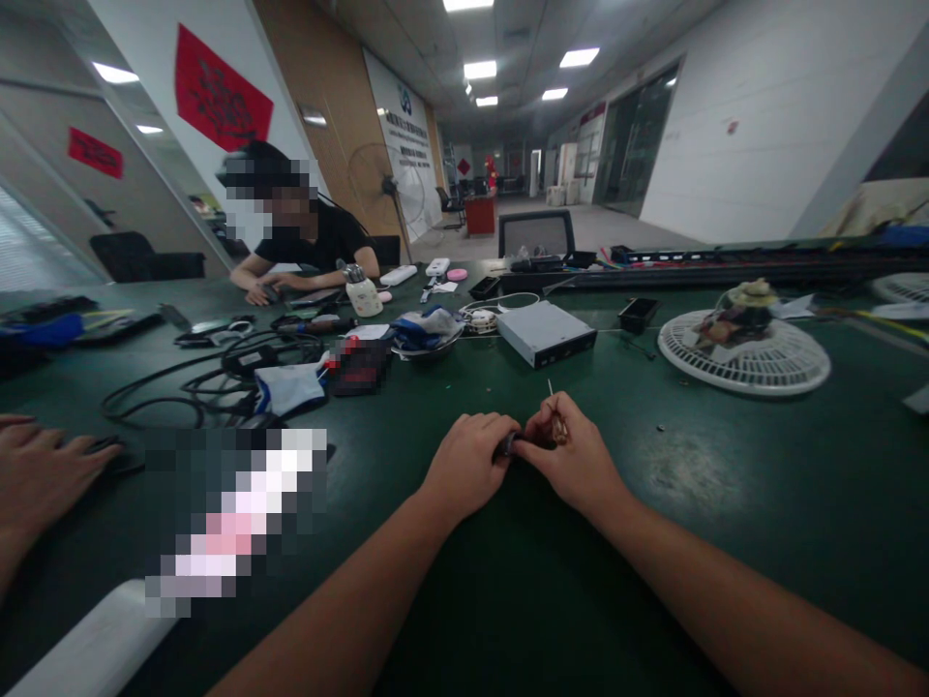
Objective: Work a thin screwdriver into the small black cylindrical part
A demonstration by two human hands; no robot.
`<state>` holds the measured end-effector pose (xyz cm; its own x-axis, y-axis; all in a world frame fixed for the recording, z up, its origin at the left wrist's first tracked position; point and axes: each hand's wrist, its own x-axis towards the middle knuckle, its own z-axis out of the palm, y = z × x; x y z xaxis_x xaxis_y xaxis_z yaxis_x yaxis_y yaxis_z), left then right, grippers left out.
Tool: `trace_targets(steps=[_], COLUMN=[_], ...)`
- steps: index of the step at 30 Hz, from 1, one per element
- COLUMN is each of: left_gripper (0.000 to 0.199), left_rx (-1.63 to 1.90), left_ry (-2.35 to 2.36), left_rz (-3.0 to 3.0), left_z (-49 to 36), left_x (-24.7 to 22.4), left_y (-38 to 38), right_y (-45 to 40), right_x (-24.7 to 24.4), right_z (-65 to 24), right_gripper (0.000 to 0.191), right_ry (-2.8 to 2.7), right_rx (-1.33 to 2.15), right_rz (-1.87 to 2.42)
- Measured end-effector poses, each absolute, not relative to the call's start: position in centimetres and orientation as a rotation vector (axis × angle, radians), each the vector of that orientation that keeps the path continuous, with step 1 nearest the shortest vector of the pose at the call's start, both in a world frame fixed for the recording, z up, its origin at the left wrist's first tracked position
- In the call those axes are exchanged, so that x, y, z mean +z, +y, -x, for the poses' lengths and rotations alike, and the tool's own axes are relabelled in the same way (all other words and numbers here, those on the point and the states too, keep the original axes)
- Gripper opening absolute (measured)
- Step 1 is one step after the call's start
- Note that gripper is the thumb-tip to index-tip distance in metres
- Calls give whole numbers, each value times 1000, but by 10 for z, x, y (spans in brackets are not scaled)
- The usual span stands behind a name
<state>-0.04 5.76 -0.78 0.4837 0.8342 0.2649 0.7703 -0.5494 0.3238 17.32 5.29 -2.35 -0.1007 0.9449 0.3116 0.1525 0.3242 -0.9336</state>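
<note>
Head cam view: the left hand point(468, 463) has its fingers curled tight on a small dark part point(509, 444), and the right hand point(573, 462) pinches a coppery bit point(558, 431) against it, with a thin pin point(550, 387) poking up, all over the green workbench point(726, 542). Too small to tell exactly what the part is. A silver metal box point(546, 334) sits just ahead, and a co-worker point(305, 232) sits across the bench.

Electronics workshop, green workbench point(726, 552), loose cables point(218, 382)

A small wire bundle point(558, 429) is coppery; the smooth bench mat point(733, 581) is dark green; the round plastic fan grille point(780, 373) is white, radially slotted.
</note>
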Motion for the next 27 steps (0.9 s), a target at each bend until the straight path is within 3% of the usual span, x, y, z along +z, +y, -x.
trace_targets(steps=[9,14,21,27], left_gripper=[18,7,5,8], left_rx=[657,755,796,775], left_ry=[1402,1531,1767,1743], left_rz=[-2601,-2513,-2382,-2404], left_z=[0,0,3,3], left_x=[-8,-8,-8,-10], left_y=[58,58,60,60], right_y=[56,54,53,52], right_x=[-26,-22,-20,-14], right_z=[-174,-174,-181,-179], right_gripper=[35,18,57,54], right_ry=[-1578,-1519,-1329,-1323], right_rx=[856,886,990,1048], right_rz=[1145,1073,832,898])
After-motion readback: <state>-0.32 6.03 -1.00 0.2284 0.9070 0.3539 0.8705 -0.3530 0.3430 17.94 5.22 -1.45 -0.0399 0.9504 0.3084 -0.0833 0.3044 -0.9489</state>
